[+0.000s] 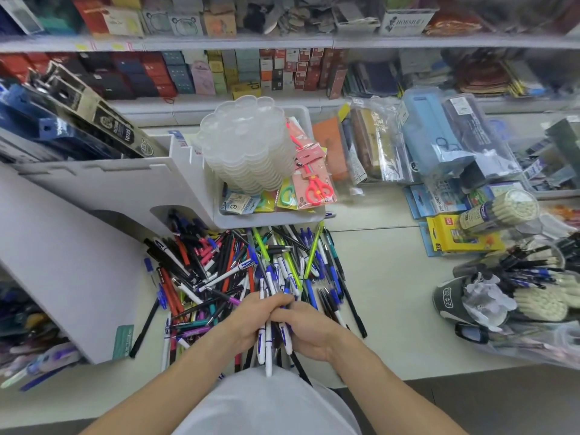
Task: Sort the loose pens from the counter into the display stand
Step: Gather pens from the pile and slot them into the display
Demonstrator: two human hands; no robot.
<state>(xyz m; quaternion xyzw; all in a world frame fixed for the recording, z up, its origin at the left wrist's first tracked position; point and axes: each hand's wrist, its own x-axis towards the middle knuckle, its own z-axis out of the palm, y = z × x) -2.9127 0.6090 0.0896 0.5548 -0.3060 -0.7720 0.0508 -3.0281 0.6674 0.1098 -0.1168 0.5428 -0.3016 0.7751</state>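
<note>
A bundle of white-and-blue pens (269,337) is clasped above the counter pile (238,271) by fingers of both the left hand (248,321) and right hand (309,332); light, stiff, slippery barrels are best gripped mid-length

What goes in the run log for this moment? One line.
left hand: grips white pens | right hand: same bundle | pile: unsorted

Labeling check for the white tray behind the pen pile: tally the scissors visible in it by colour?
Red-orange plastic scissors in packaging: 1
Green-handled scissors, partly hidden: 1
Pink scissors higher up, mostly hidden by the stack of clear plastic palettes: 1, identity uncertain
Total: 3 visible in the white plastic tray; more may be buried.
</note>
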